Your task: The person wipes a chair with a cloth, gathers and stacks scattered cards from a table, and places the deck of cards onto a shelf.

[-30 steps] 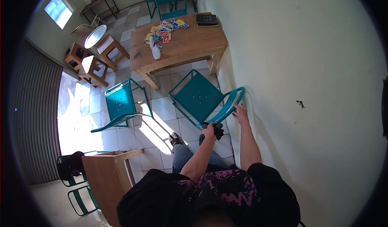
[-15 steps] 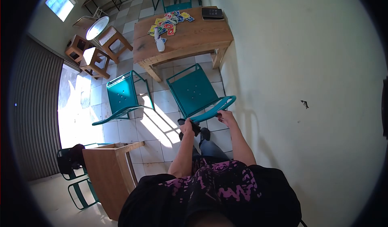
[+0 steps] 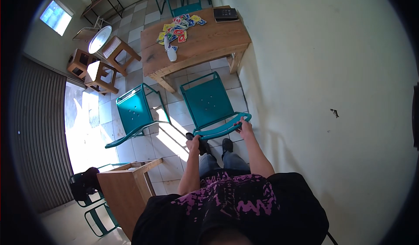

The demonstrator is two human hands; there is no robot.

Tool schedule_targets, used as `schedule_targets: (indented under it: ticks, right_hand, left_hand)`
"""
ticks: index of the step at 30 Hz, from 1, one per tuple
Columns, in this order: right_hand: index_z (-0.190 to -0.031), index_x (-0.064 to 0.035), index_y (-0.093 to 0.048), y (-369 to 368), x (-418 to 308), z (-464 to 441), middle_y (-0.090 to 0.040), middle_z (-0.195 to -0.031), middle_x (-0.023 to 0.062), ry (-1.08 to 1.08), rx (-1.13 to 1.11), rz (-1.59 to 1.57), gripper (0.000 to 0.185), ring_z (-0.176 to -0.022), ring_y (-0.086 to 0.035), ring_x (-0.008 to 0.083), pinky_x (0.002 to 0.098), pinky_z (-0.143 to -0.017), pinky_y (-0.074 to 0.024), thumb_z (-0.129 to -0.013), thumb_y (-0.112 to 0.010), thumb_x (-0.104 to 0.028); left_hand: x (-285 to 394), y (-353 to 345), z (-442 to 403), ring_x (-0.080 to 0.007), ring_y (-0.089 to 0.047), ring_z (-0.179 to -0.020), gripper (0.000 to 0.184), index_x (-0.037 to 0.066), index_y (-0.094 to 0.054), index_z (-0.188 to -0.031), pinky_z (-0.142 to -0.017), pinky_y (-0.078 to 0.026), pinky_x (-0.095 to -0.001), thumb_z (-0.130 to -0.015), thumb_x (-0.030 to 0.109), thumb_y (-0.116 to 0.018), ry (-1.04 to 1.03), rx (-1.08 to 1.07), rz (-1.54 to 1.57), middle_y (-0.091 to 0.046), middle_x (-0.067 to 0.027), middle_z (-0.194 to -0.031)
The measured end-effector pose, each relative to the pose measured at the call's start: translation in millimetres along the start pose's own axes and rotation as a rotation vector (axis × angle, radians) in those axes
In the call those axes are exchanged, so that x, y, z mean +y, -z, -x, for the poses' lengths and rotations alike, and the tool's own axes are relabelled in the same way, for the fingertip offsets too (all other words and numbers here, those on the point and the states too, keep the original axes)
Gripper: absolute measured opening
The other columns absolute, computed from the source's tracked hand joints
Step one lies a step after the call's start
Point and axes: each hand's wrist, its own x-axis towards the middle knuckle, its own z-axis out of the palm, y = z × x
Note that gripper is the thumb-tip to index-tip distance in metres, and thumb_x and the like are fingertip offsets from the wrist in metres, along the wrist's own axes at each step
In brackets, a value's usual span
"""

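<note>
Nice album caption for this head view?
Left hand and right hand on the backrest of a teal metal chair, brown wooden table beyond.

On my feed I counted one left hand (image 3: 193, 144) and one right hand (image 3: 245, 127) near the centre. Two teal chairs (image 3: 207, 100) stood mid-frame; I made out at least two more at the top and at least one at lower left, partly hidden. I tallied three stools (image 3: 114, 47), one pale disc (image 3: 100, 39) and one window (image 3: 56, 17) at upper left. Two wooden surfaces (image 3: 200, 43) showed, one upper centre, one lower left. The upper one bore one white bottle (image 3: 172, 55), one black book-shaped object (image 3: 225, 14) and cards (image 3: 178, 32) too overlapped to total.
</note>
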Motion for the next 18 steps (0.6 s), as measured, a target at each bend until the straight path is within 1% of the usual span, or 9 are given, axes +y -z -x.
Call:
schedule_targets:
  ticks: [1,4,8,11,13,15,16,17,18]
  right_hand:
    - [-0.094,-0.0114,-0.053,4.6,2.9,-1.9,-0.059,-0.079,0.0027,0.0,0.002,0.0,0.023,-0.078,-0.065,0.0219,0.0468,-0.08,-0.0486,-0.097,-0.057,-0.034]
    - [-0.098,-0.0091,-0.052,13.9,2.7,-7.9,-0.059,-0.079,0.0035,0.006,0.025,-0.001,0.027,-0.073,-0.066,0.0227,0.0456,-0.072,-0.051,-0.097,-0.057,-0.035]
    - [-0.098,-0.0092,-0.051,26.3,-8.5,-11.2,-0.059,-0.078,0.0036,0.04,0.059,-0.01,0.026,-0.072,-0.065,0.0222,0.0461,-0.072,-0.0503,-0.097,-0.056,-0.035]
    - [-0.098,-0.0094,-0.051,33.0,-20.4,-15.4,-0.058,-0.077,0.0035,0.022,0.105,-0.017,0.025,-0.071,-0.065,0.0222,0.0464,-0.072,-0.05,-0.097,-0.055,-0.034]
    - [-0.098,-0.0095,-0.051,37.5,-26.6,-16.9,-0.058,-0.076,0.0035,0.011,0.128,-0.02,0.024,-0.07,-0.064,0.0221,0.0466,-0.072,-0.0499,-0.097,-0.055,-0.033]
    - [-0.091,-0.0118,-0.05,41.8,-33.0,-18.2,-0.058,-0.075,0.0031,0.014,0.142,-0.035,0.022,-0.074,-0.064,0.0214,0.0481,-0.078,-0.0478,-0.099,-0.052,-0.033]
    - [-0.087,-0.0129,-0.049,45.0,-35.3,-18.5,-0.057,-0.074,0.0029,0.014,0.151,-0.043,0.023,-0.076,-0.063,0.021,0.0489,-0.08,-0.0467,-0.099,-0.051,-0.032]
    - [-0.087,-0.0129,-0.049,47.3,-38.1,-19.5,-0.057,-0.074,0.0029,0.012,0.157,-0.046,0.023,-0.076,-0.063,0.021,0.0489,-0.08,-0.0467,-0.099,-0.051,-0.032]
    - [-0.091,-0.0118,-0.049,51.5,-40.3,-22.9,-0.057,-0.074,0.0032,0.023,0.159,-0.059,0.021,-0.074,-0.064,0.0215,0.0484,-0.078,-0.0476,-0.098,-0.052,-0.032]
  left_hand:
    - [-7.4,-1.6,-4.1,-0.0249,-0.065,-0.062,0.037,-0.012,-0.061,-0.083,-0.057,-0.053,-0.0373,-0.069,0.019,-0.075,-0.02,0.018,-0.015,-0.063,-0.0149,-0.075]
    - [-7.8,-11.5,-11.2,-0.0242,-0.063,-0.063,0.037,-0.011,-0.062,-0.08,-0.057,-0.051,-0.0377,-0.067,0.021,-0.075,-0.072,0.051,-0.046,-0.063,-0.0147,-0.074]
    - [0.0,-27.0,10.6,-0.0241,-0.062,-0.064,0.038,-0.01,-0.062,-0.078,-0.058,-0.05,-0.0379,-0.066,0.023,-0.075,-0.064,0.084,-0.106,-0.063,-0.0146,-0.074]
    - [-2.2,-40.6,10.0,-0.0253,-0.064,-0.066,0.04,-0.011,-0.062,-0.083,-0.059,-0.052,-0.0386,-0.066,0.023,-0.075,-0.124,0.028,-0.135,-0.064,-0.0159,-0.078]
    - [-2.7,-48.5,11.9,-0.0262,-0.064,-0.067,0.042,-0.011,-0.061,-0.085,-0.06,-0.052,-0.0388,-0.066,0.024,-0.075,-0.108,0.023,-0.145,-0.064,-0.0169,-0.081]
    - [1.1,-58.3,13.3,-0.0279,-0.066,-0.069,0.045,-0.012,-0.061,-0.091,-0.062,-0.053,-0.0393,-0.067,0.024,-0.075,-0.085,0.013,-0.163,-0.065,-0.019,-0.086]
    - [3.0,-63.3,13.5,-0.0279,-0.066,-0.069,0.045,-0.012,-0.061,-0.091,-0.062,-0.053,-0.0393,-0.067,0.024,-0.075,-0.083,0.011,-0.168,-0.065,-0.019,-0.086]
    - [6.0,-69.1,13.0,-0.0288,-0.066,-0.071,0.047,-0.012,-0.06,-0.094,-0.063,-0.054,-0.0397,-0.067,0.024,-0.075,-0.071,0.007,-0.163,-0.065,-0.0201,-0.088]
    - [4.5,-75.6,10.4,-0.0296,-0.067,-0.072,0.049,-0.012,-0.06,-0.096,-0.064,-0.054,-0.0401,-0.067,0.024,-0.075,-0.057,0.002,-0.158,-0.065,-0.0212,-0.091]
